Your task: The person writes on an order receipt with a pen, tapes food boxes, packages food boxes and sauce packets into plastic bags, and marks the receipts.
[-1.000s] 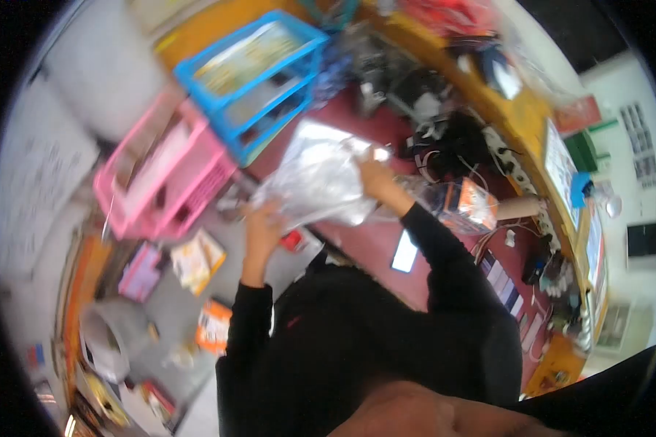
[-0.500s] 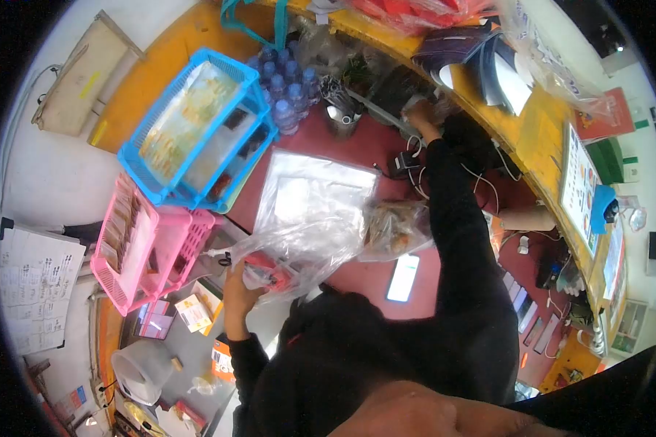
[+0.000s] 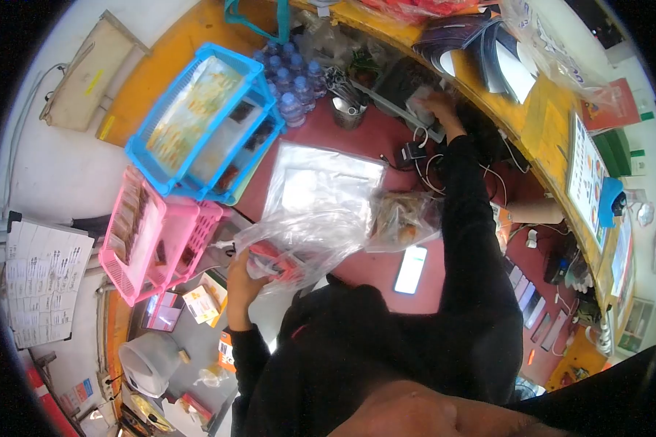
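My left hand (image 3: 244, 282) is closed on the edge of a clear plastic bag (image 3: 328, 237), which has something red (image 3: 280, 264) inside or behind it. The bag stretches right across flat clear plastic sheets or bags (image 3: 321, 178) on the dark red tabletop. At the far right, my right hand (image 3: 441, 108) reaches over a dark grey tray (image 3: 397, 98). Its fingers are closed at a small whitish packet (image 3: 418, 106), whose contents I cannot make out. Next to my right forearm lies another clear bag with brownish contents (image 3: 404, 222).
A phone (image 3: 410, 269) with a lit screen lies near my body. Blue tiered baskets (image 3: 262, 138) and a pink basket (image 3: 197, 247) stand left. Water bottles (image 3: 291, 109) and a metal cup of utensils (image 3: 348, 114) are behind. Cables and an adapter (image 3: 413, 151) sit beside my right arm.
My right hand has moved slightly up and right over the tray, and a whitish packet now shows at its fingers. My left hand keeps its hold on the bag. The view has shifted slightly.
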`<state>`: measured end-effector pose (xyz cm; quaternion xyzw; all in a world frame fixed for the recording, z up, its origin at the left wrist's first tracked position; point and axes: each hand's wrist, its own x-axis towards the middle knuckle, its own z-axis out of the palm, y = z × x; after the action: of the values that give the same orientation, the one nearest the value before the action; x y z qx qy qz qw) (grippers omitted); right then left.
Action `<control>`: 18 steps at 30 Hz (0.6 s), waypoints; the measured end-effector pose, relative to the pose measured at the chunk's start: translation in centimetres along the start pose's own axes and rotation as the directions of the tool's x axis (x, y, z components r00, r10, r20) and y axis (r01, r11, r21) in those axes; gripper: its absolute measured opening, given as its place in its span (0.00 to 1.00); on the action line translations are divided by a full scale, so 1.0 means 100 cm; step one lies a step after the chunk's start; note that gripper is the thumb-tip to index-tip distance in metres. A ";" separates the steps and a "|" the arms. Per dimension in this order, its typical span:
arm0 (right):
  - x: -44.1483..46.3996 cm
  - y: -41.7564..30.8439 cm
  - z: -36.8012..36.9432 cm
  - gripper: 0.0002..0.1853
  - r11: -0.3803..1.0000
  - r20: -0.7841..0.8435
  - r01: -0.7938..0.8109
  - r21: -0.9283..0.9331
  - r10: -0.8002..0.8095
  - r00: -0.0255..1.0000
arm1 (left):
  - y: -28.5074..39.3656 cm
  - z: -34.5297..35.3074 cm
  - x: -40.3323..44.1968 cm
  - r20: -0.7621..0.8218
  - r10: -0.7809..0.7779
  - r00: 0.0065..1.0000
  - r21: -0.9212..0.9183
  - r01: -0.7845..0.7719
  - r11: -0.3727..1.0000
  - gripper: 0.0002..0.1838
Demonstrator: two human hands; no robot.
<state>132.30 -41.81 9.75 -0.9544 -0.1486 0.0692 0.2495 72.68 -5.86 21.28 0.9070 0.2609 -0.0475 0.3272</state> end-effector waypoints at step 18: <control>-0.019 -0.003 -0.013 0.43 0.961 -0.289 -0.083 -0.262 0.004 0.957 | 0.002 0.012 -0.023 -0.014 -0.031 0.999 -0.038 0.031 0.999 0.48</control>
<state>130.74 -42.75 11.11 -0.9826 -0.0977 -0.0849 0.1336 70.92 -7.77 21.03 0.8968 0.2783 -0.0410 0.3414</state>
